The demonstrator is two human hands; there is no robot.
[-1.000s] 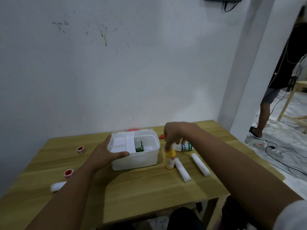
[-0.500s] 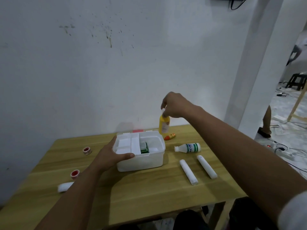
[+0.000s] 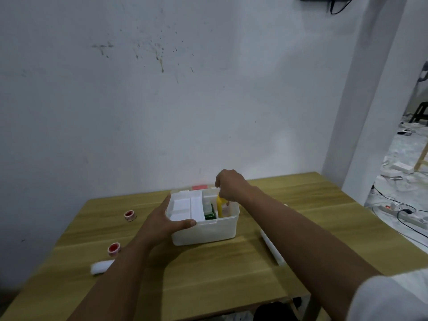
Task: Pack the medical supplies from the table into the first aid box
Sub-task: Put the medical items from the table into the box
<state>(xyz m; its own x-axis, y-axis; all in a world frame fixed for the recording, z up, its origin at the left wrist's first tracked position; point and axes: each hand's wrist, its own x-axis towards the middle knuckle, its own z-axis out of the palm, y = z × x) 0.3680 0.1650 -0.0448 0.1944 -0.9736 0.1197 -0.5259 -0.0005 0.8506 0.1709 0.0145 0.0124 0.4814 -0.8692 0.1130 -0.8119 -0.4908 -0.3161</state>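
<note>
The white first aid box point(image 3: 208, 232) stands open in the middle of the wooden table point(image 3: 208, 279). My left hand point(image 3: 165, 220) grips its front left corner, thumb along the rim. My right hand point(image 3: 229, 187) holds the top of a yellow bottle point(image 3: 221, 207) that stands upright inside the box's right compartment. A green item point(image 3: 208, 212) sits beside it, and white inserts fill the left part. One white roll point(image 3: 272, 249) lies right of the box, partly hidden by my right arm. Two red tape rolls point(image 3: 129, 215) point(image 3: 114, 248) and a white gauze roll point(image 3: 100, 267) lie at the left.
The table backs onto a white wall. A red lid part point(image 3: 199, 187) shows behind the box. A white pillar point(image 3: 361, 135) rises at the right; beyond it the floor holds cables and a power strip point(image 3: 398, 210).
My right hand lifted the yellow bottle from the table right of the box, carried it over the box, and has lowered it into the right compartment. My left hand stayed on the box.
</note>
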